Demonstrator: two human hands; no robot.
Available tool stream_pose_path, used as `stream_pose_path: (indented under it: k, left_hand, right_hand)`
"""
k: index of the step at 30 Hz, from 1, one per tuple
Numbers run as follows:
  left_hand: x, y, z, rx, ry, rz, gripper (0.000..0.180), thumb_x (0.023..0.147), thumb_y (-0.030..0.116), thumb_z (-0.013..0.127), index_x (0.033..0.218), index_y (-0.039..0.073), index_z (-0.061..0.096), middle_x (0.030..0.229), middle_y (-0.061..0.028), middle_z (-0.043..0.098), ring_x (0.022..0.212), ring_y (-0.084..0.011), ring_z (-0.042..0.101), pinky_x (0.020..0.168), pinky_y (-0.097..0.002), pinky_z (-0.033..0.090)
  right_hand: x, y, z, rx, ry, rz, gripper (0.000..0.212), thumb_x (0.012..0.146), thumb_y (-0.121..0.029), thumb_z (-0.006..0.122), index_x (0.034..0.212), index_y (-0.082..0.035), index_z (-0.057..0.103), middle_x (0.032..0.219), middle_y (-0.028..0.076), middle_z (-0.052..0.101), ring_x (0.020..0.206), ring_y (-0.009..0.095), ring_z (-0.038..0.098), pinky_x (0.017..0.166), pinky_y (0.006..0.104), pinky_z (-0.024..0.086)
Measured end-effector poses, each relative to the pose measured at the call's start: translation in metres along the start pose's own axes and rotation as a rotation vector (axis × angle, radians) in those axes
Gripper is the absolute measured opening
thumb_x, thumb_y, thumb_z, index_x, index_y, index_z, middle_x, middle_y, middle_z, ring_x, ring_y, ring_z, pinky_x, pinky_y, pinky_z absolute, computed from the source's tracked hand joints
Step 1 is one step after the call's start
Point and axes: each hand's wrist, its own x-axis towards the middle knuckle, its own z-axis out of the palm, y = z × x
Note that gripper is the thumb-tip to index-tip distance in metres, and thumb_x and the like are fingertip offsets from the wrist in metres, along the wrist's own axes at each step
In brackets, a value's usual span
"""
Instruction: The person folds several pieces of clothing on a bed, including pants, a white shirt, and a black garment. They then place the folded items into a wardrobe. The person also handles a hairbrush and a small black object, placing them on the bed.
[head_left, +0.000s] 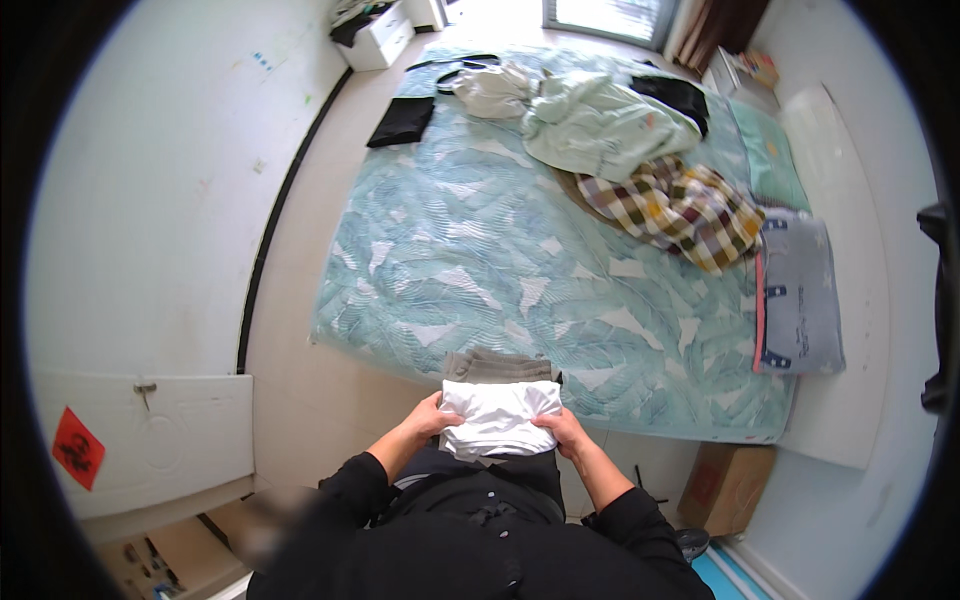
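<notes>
Between my hands is a folded white garment [500, 415], held by its left and right sides near the bed's front edge. My left hand [432, 416] grips one side with the thumb on top; my right hand [562, 428] grips the other the same way. Just beyond the white cloth, folded grey clothing [495, 367] lies at the edge of the bed, partly hidden by it. The fingers under the cloth are out of sight.
The bed [450, 260] has a leaf-patterned sheet. Toward its far side lie a pale green garment [600, 125], a checked shirt [680, 210], a cream garment [495, 90] and a folded black garment [402, 121]. A grey pillow [803, 300] rests at the right. A cardboard box [730, 490] stands beside the bed.
</notes>
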Motion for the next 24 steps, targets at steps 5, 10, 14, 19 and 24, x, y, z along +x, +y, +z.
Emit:
stream_pose_path:
  k: [5,10,14,19,24]
  left_hand:
    - [-0.045,0.031,-0.086,-0.101,0.065,0.074,0.066,0.075,0.000,0.082,0.137,-0.001,0.059,0.122,-0.0088,0.071,0.109,-0.0199,0.068,0.098,-0.0347,0.053]
    - [-0.079,0.050,-0.205,-0.207,0.053,0.075,0.068,0.077,0.001,0.081,0.140,0.000,0.057,0.123,-0.0102,0.070,0.109,-0.0215,0.068,0.098,-0.0362,0.053]
    - [-0.110,0.088,-0.298,-0.298,0.082,0.085,0.066,0.078,0.002,0.080,0.140,0.000,0.057,0.127,-0.0110,0.069,0.112,-0.0229,0.067,0.099,-0.0369,0.053]
    - [-0.125,0.098,-0.397,-0.333,0.133,0.112,0.064,0.078,0.001,0.079,0.138,-0.001,0.058,0.125,-0.0124,0.070,0.109,-0.0247,0.069,0.097,-0.0381,0.055]
    - [-0.138,0.077,-0.476,-0.410,0.285,0.177,0.062,0.079,-0.002,0.076,0.138,-0.002,0.058,0.123,-0.0128,0.070,0.107,-0.0253,0.070,0.095,-0.0404,0.057]
  right_hand:
    - [0.008,-0.041,0.113,-0.153,-0.009,-0.025,0.046,0.080,-0.004,0.078,0.124,0.000,0.068,0.114,0.010,0.074,0.102,0.022,0.070,0.093,0.0358,0.054]
    - [0.031,-0.041,0.245,-0.193,0.010,0.037,0.042,0.081,-0.002,0.077,0.122,0.001,0.068,0.109,0.011,0.074,0.094,0.023,0.072,0.087,0.0369,0.057]
    - [0.053,-0.064,0.356,-0.249,0.001,0.053,0.038,0.081,-0.002,0.076,0.118,0.003,0.070,0.108,0.012,0.074,0.096,0.024,0.071,0.088,0.0366,0.056]
    - [0.098,-0.064,0.455,-0.344,-0.087,0.019,0.037,0.082,-0.004,0.076,0.119,0.002,0.070,0.107,0.011,0.075,0.096,0.023,0.071,0.090,0.0364,0.055]
    - [0.162,-0.042,0.535,-0.415,-0.208,0.123,0.036,0.084,-0.005,0.074,0.119,0.003,0.070,0.108,0.012,0.075,0.095,0.024,0.072,0.089,0.0383,0.057]
